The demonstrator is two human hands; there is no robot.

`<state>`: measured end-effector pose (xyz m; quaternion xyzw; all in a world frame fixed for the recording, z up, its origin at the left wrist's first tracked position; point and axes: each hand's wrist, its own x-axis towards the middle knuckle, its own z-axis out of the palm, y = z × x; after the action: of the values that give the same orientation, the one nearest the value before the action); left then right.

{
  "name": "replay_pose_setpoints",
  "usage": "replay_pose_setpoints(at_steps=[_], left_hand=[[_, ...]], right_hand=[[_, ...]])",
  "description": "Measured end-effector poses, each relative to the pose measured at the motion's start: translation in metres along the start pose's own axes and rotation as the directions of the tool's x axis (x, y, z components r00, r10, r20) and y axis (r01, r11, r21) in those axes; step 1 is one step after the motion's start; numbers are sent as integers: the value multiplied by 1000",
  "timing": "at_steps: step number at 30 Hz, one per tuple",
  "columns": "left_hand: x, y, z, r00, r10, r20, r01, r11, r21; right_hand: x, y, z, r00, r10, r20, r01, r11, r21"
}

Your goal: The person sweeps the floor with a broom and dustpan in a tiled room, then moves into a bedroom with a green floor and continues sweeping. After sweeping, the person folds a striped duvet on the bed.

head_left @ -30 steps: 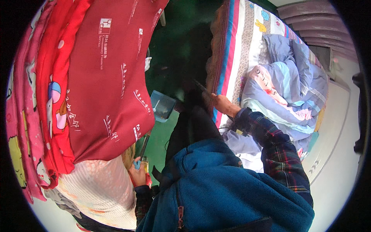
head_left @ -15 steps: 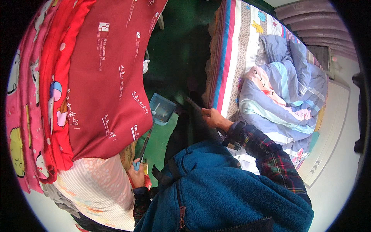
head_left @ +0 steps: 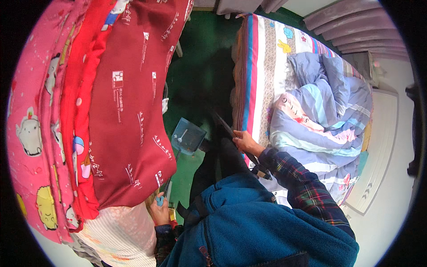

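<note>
My left hand (head_left: 159, 211), low beside the bed on the left, is closed round the light-blue grip of a long-handled dustpan (head_left: 190, 137). Its translucent blue pan is at floor level in front of my legs. At the edge of the right bed, my right hand (head_left: 247, 143) grips a long dark stick (head_left: 226, 126) that looks like a broom handle. The stick slants from the dark floor up past my wrist towards my forearm. Its lower end is lost in shadow, so bristles cannot be made out.
On the left, a dark red cover (head_left: 129, 147) and folded pink and red blankets (head_left: 33, 133) bulge towards the aisle. A bed (head_left: 260, 66) with a crumpled blue quilt (head_left: 320, 111) borders the right. Green floor (head_left: 195, 49) runs between them. Purple curtains (head_left: 356, 26) hang at the far right.
The stick in my right hand has swung so that its upper part now shows beyond my wrist. The dustpan sits slightly lower and further right in view. Both hands keep their holds.
</note>
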<state>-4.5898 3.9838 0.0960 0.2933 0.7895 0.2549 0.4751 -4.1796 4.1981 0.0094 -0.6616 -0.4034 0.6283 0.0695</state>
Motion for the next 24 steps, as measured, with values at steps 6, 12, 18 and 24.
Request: replay_pose_setpoints(at_steps=[6, 12, 18, 24], left_hand=[[29, 48, 13, 995, 86, -48, -71, 966, 250], [36, 119, 31, 1000, -16, -25, 27, 827, 561], [66, 171, 64, 970, -239, -55, 237, 858, 456], [101, 214, 98, 917, -393, -61, 384, 834, 396]], right_hand=[[81, -77, -64, 910, -354, -215, 335, 934, -123], [186, -172, -150, 928, -283, -244, 263, 958, -113], [288, -262, -217, 929, -225, -295, 172, 966, -194], [373, -319, -270, 918, -272, -290, 139, 903, -407]])
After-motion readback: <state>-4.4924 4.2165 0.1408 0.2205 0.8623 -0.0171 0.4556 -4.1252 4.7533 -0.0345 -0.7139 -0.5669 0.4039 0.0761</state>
